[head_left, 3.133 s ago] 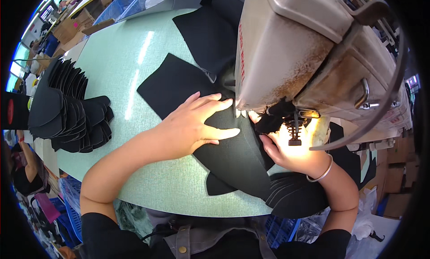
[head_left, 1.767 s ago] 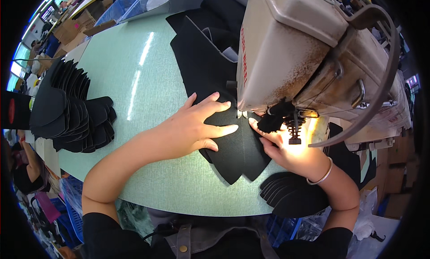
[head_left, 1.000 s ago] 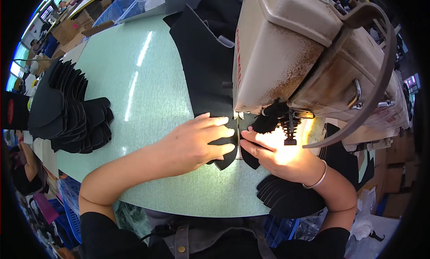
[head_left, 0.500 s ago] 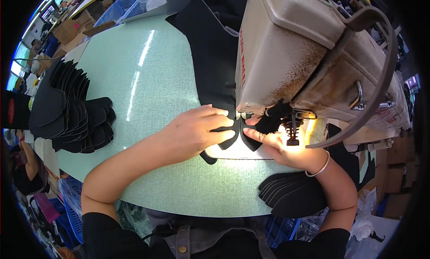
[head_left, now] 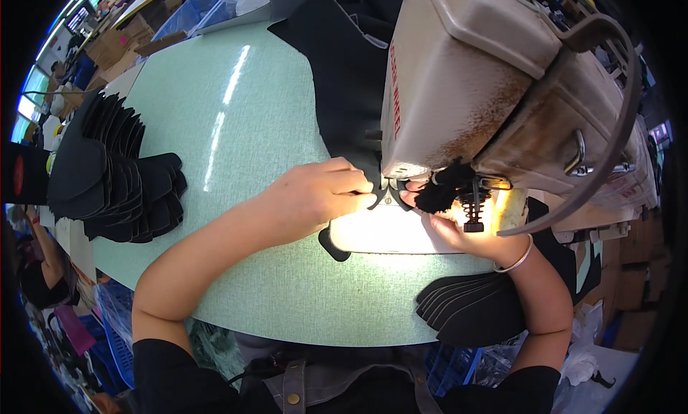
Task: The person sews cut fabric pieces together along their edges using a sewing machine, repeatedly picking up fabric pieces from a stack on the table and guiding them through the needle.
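Observation:
Under the lit head of a beige sewing machine (head_left: 437,106), two black fabric pieces (head_left: 377,193) meet edge to edge at the needle. My left hand (head_left: 322,195) is closed, fingers curled, pinching the left piece's edge just beside the needle. On the other side, my right hand (head_left: 466,231) has its fingertips closed on the right piece's edge, partly hidden by a black fuzzy bundle (head_left: 441,188) and a spring on the machine. A pale metal plate (head_left: 387,235) shows below the needle. Joined black fabric (head_left: 347,92) runs away behind the machine.
A fanned stack of black pieces (head_left: 115,177) lies at the left of the green tabletop (head_left: 236,156). A smaller stack (head_left: 473,310) sits under my right forearm. A curved grey bar (head_left: 623,120) arches beside the machine. A blue bin (head_left: 190,20) stands beyond the table.
The two black pieces have slid away from me under the needle, so less of them shows on the near side. My left fingers have curled in; my right fingers have drawn slightly right.

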The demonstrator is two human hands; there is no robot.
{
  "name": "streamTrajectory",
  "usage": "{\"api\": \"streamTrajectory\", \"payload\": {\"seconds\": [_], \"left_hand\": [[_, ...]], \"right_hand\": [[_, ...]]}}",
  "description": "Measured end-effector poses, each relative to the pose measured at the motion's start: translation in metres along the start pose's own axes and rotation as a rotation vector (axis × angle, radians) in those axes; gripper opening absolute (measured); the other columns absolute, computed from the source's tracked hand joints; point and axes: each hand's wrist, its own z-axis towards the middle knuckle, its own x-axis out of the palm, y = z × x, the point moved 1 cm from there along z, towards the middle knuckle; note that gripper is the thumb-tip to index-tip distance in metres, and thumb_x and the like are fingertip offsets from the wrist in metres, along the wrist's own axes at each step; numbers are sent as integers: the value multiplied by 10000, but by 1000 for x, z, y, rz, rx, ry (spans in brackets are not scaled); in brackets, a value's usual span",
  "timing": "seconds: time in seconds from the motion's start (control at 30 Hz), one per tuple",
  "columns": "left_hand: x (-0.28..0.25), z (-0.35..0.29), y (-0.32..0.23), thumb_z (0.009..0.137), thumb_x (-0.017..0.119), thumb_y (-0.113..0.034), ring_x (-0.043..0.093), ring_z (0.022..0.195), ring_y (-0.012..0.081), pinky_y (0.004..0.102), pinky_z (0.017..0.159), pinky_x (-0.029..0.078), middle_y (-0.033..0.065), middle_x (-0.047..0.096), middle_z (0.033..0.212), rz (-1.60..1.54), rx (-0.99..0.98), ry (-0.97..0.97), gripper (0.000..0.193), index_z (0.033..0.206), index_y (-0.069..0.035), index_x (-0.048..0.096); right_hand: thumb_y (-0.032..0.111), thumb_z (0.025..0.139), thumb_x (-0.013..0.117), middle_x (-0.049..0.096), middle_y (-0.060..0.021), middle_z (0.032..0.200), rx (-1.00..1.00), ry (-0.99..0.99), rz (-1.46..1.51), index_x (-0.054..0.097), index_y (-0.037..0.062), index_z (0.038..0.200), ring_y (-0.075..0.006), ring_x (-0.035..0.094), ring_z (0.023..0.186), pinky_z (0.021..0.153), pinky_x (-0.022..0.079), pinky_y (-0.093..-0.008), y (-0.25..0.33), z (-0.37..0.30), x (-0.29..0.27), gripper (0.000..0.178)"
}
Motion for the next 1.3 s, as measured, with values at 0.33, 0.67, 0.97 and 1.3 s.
{"api": "streamTrajectory", "payload": {"seconds": [0.33,0.67,0.97,1.3], "left_hand": [[2,2,-1,669,640,34,571,883,207,296,726,517,39,604,959,17,-54,28,216,881,-8,640],[10,3,-1,701,597,23,556,927,252,317,795,511,122,585,1016,61,-90,-28,299,995,69,621],[-1,-1,-8,758,643,-49,549,1089,288,379,933,472,130,604,1072,20,-176,107,377,1120,27,571],[-225,-179,-50,723,712,-254,430,1260,339,381,1050,332,159,447,1346,769,-934,37,666,1319,-46,501]], "right_hand": [[170,695,629,612,-73,619,96,32,-77,658,90,689,-259,602,616,649,487,-376,8,0,-10,86],[131,587,635,593,-78,548,22,-46,-191,623,78,567,-247,587,528,561,491,-351,13,14,-15,59],[103,658,608,623,-95,688,12,54,-107,644,47,763,-259,618,661,626,502,-351,6,3,-13,124],[150,687,768,581,-141,1030,753,177,-90,602,-21,1030,-321,587,933,808,486,-388,32,-93,-130,417]]}}
